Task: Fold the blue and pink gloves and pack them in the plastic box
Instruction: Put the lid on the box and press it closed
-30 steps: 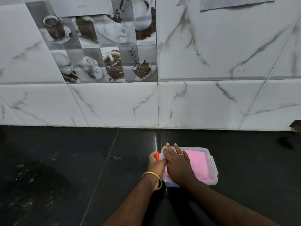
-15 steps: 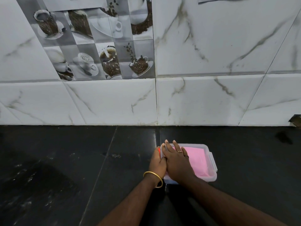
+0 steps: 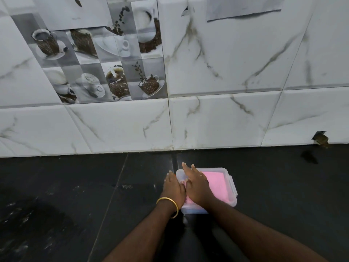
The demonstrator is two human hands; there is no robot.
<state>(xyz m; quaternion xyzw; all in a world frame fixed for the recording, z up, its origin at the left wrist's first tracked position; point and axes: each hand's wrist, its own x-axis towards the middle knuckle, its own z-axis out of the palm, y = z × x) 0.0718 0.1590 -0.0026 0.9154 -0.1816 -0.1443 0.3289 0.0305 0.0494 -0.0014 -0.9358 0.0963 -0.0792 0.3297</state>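
Observation:
A clear plastic box [image 3: 233, 189] sits on the black counter with its translucent lid on. The folded pink glove [image 3: 217, 184] shows through the lid, and a strip of blue glove [image 3: 194, 210] shows low at the box's front wall. My right hand [image 3: 197, 186] lies flat on the left part of the lid, fingers stretched toward the wall. My left hand [image 3: 172, 188] cups the box's left edge, hiding the clasp there.
The black stone counter [image 3: 75, 195] stretches left and right of the box. A white marble-tiled wall [image 3: 217, 121] rises just behind it, with a chipped hole [image 3: 321, 138] at the far right. A gold bangle [image 3: 169, 202] is on my left wrist.
My left hand has closed over the box's left edge, and the red clasp seen earlier is now covered. My right hand stays on the lid. The view has tilted up slightly.

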